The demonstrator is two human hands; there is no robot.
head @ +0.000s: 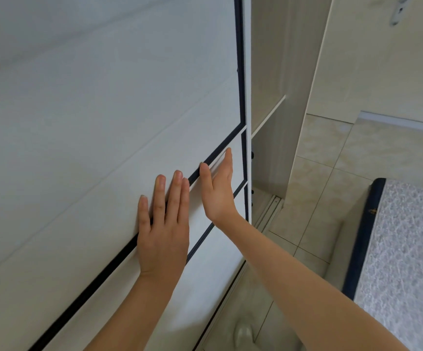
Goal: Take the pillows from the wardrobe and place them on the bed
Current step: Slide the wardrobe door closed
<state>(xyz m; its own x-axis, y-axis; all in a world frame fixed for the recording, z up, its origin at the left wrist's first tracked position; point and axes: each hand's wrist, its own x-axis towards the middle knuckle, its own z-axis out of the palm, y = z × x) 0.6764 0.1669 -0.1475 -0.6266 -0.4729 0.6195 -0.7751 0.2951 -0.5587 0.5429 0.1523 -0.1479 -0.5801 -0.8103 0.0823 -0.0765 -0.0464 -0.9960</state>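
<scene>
Two hands are pressing flat on the white, smooth, black-trimmed wardrobe door (pixel 104 122): left hand (pixel 163 231) grip spread, right hand (pixel 218 188) grip spread, edge-on. Wardrobe (pixel 268 117) is showing one shelf, apparently bare; no pillows visible. Bed (pixel 407 249), textured grey cover, is lying right.

The floor (pixel 314 214) has pale, shiny tiles. A metal track (pixel 268 211) runs along it under the wardrobe door. The bed (pixel 407 249) stands on the floor at the right, with a gray patterned top and a dark blue edge. Inside the wardrobe, a pale shelf (pixel 268 117) shows, with nothing to see on it.
</scene>
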